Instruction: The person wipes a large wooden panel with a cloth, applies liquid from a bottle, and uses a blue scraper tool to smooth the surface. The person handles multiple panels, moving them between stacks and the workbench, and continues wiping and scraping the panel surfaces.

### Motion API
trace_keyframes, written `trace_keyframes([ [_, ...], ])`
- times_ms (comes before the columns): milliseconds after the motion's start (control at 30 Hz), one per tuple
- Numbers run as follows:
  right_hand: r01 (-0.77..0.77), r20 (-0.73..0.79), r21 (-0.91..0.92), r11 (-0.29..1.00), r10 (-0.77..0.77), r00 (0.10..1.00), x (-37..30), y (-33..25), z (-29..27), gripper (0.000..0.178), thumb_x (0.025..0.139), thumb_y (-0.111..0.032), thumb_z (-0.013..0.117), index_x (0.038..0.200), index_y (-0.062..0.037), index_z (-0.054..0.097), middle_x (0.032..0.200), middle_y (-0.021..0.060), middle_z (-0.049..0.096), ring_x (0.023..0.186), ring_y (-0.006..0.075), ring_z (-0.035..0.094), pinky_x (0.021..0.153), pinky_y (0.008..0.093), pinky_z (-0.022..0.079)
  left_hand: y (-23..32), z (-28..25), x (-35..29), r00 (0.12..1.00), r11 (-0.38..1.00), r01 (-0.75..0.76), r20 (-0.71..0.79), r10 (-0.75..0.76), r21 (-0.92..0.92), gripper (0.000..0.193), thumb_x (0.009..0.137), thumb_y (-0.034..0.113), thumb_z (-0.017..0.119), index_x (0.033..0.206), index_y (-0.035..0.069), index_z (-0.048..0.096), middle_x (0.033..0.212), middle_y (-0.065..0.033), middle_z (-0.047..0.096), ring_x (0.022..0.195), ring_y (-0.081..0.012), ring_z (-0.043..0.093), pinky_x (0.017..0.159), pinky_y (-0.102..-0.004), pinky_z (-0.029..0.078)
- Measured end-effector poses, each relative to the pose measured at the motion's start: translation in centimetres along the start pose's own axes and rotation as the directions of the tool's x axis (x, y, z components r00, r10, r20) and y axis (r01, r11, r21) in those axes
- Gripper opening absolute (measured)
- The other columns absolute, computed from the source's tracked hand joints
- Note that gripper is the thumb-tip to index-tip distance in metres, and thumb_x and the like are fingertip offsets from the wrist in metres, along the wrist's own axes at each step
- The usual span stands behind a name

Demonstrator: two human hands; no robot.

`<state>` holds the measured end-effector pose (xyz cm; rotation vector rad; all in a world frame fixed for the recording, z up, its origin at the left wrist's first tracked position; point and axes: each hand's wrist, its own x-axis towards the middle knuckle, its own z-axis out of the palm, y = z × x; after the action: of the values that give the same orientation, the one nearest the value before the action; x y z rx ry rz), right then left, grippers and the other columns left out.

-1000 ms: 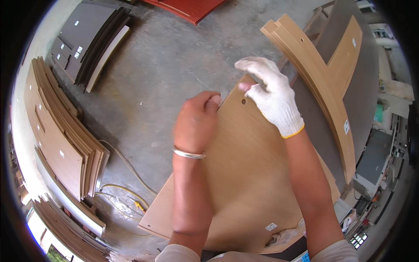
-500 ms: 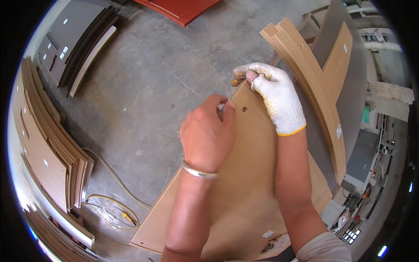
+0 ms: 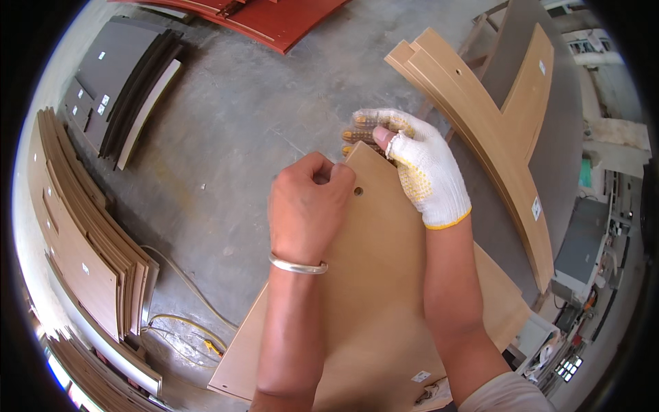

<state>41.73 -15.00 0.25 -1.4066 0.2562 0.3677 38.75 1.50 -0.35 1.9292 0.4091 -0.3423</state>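
Note:
A light brown wooden panel (image 3: 384,275) stands in front of me with one corner pointing up and a small round hole below that corner. My bare left hand (image 3: 309,202), with a silver bangle at the wrist, is closed at the panel's left edge beside the hole. Thumb and forefinger are pressed together there; what lies between them is hidden. At the corner's right side is my right hand (image 3: 419,161) in a white knit glove dotted yellow. Its thumb sticks out bare, and its stained fingers stretch out beyond the corner, apart from the thumb.
Curved tan boards (image 3: 473,130) lean at the right against a dark panel (image 3: 549,178). Stacked brown panels (image 3: 82,240) and dark panels (image 3: 117,75) stand at left. A yellowish hose (image 3: 185,275) runs over the grey floor (image 3: 220,172). Red metalwork (image 3: 274,27) is at the far end.
The view has shifted a little. My right hand's thumb has come off the panel's corner and its fingers have straightened. My left hand stays closed at the panel's left edge, slightly nearer the hole.

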Motion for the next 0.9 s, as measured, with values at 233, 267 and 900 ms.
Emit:
trace_keyframes([
  [233, 0.053, 0.053, -0.372, 0.927, -0.035, 0.998, -0.2, 0.0, 0.6, 0.027, 0.088, 0.006, 0.056, 0.111, 0.0036, 0.071, 0.099, 0.0077, 0.073, 0.087, 0.0111, 0.066, 0.079, 0.0267, 0.053, 0.5, -0.8, -0.1, 0.998, 0.997, -0.052, 0.047, 0.050, 0.051, 0.023, 0.085, 0.015, 0.062, 0.085, -0.006, 0.070, 0.063, -0.0075, 0.061, 0.059, -0.0101, 0.053, 0.056, -0.0297, 0.045],
  [267, 0.057, 0.050, -0.364, 0.930, -0.042, 0.998, -0.2, 0.0, 0.7, 0.027, 0.088, 0.006, 0.057, 0.111, 0.0035, 0.071, 0.099, 0.0078, 0.073, 0.086, 0.0111, 0.066, 0.079, 0.0267, 0.053, 0.6, -0.9, -0.1, 0.997, 0.998, -0.050, 0.058, 0.047, 0.049, 0.023, 0.085, 0.015, 0.062, 0.086, -0.006, 0.070, 0.063, -0.0079, 0.061, 0.059, -0.0104, 0.054, 0.057, -0.0298, 0.045],
  [900, 0.140, -0.024, -0.270, 0.953, -0.152, 0.988, 0.1, 0.3, 1.5, 0.019, 0.094, -0.001, 0.063, 0.110, 0.0037, 0.072, 0.103, 0.0065, 0.072, 0.089, 0.0123, 0.064, 0.079, 0.0254, 0.050, -0.8, -4.8, -0.9, 0.999, 0.995, 0.037, 0.002, -0.037, -0.089, 0.024, 0.100, 0.011, 0.056, 0.110, -0.005, 0.070, 0.085, -0.0106, 0.073, 0.075, -0.0138, 0.065, 0.071, -0.0281, 0.052],
])
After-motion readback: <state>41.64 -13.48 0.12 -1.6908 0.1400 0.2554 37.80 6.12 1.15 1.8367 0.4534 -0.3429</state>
